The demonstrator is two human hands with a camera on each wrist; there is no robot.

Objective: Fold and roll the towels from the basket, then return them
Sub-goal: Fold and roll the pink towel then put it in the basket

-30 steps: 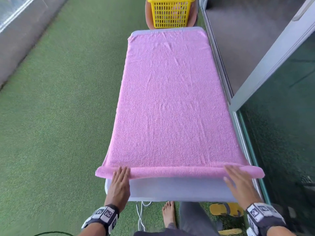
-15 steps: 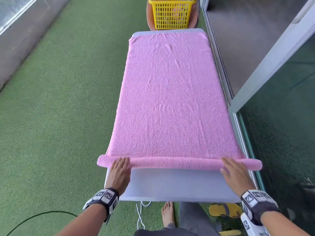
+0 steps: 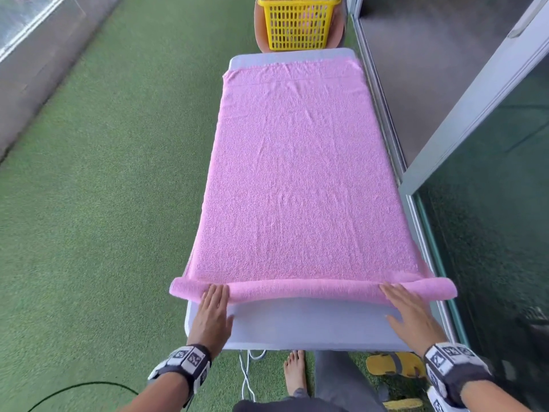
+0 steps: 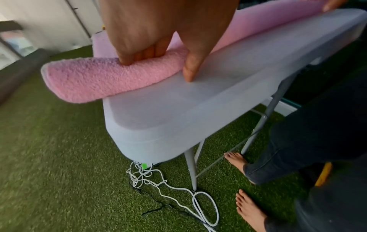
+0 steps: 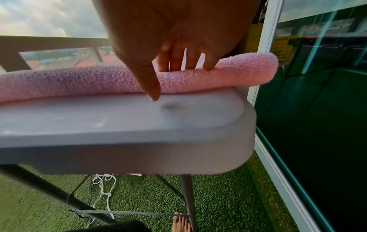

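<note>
A pink towel [image 3: 297, 179] lies spread along the grey desk [image 3: 297, 325], its near end wound into a low roll [image 3: 303, 289] that spans the desk and overhangs both side edges. The left hand [image 3: 212, 318] rests flat at the roll's left part, fingers straight and pressed on top of it — thumb down on the bare desk beside it. The right hand [image 3: 411, 318] lies the same way near the right end, fingers extended onto the roll, gripping nothing. Past the desk's far end stands a yellow basket [image 3: 298, 23], well apart from both hands.
</note>
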